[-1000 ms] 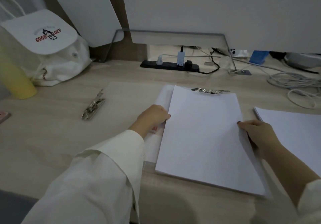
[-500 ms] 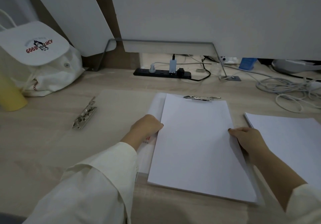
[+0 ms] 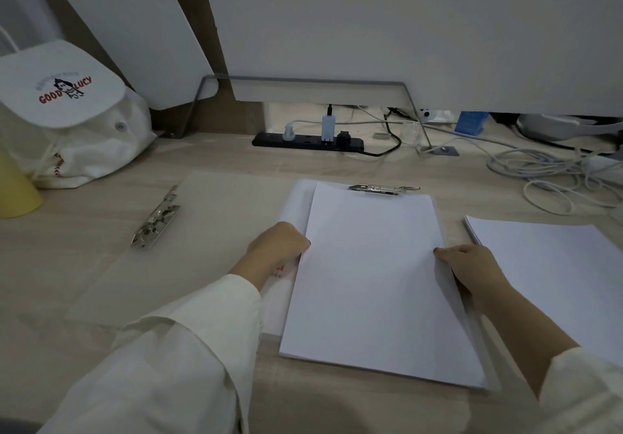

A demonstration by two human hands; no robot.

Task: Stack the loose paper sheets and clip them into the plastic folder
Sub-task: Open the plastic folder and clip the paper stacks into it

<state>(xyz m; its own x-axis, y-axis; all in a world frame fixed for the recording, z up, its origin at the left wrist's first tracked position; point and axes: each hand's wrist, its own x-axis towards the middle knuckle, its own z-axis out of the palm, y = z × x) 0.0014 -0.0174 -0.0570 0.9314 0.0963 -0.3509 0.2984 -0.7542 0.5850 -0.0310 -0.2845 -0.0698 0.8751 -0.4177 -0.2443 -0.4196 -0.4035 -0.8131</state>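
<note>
A person seated at a pale wood tabletop [image 3: 236, 160] is squaring a stack of white paper sheets [image 3: 374, 282] over the right-hand leaf of an open, translucent plastic folder [image 3: 202, 231], which is lying flat in the middle of the work area with its far edge toward a black power strip [image 3: 308, 140]. The sheets are sitting just below the folder's metal clip [image 3: 384, 189], their top edge close to it, though whether they are tucked under it cannot be told, so the clipping appears not yet done. A second pile of loose sheets [image 3: 553, 272] is waiting apart on the right, suggesting that the gathering is only partly complete. The left hand [image 3: 279, 248] is curling against the stack's left edge, its fingers folded together and pressing the paper's side; the right hand [image 3: 472, 265] is lying along the right edge, its fingers [image 3: 445, 252] close together and resting on the top sheet, gripping nothing that can be seen. A separate metal clip bar [image 3: 156, 219] is lying unused on the folder's left leaf, well apart from the paper. A white drawstring bag [image 3: 67, 116] and a yellow container [image 3: 13, 191] are standing at the far left, and coiled cables [image 3: 556, 177] are trailing at the far right.
</note>
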